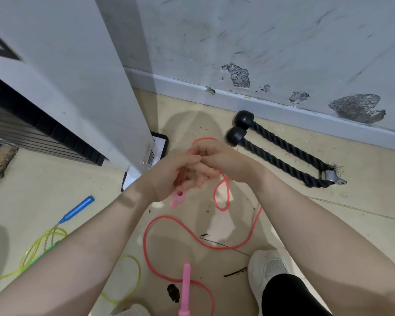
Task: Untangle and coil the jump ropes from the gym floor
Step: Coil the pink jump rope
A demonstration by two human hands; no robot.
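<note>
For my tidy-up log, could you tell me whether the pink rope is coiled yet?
Not yet. The pink rope sprawls in loose loops on the floor; left hand and right hand grip one end.

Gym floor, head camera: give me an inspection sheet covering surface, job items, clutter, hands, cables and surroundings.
Surface: beige gym floor, scattered with dark debris bits.
Job's things: pink jump rope loops loose on the floor and up to the hands; one pink handle under the hands, the other pink handle hangs near the bottom edge. Yellow jump rope with blue handle lies at left.
Clutter: black braided rope attachment by the wall; dark clump on the floor.
Hands: left hand and right hand together, both gripping the pink rope.
Cables: nothing seen.
Surroundings: scuffed wall with chipped patches, white pillar, white shoe.
</note>
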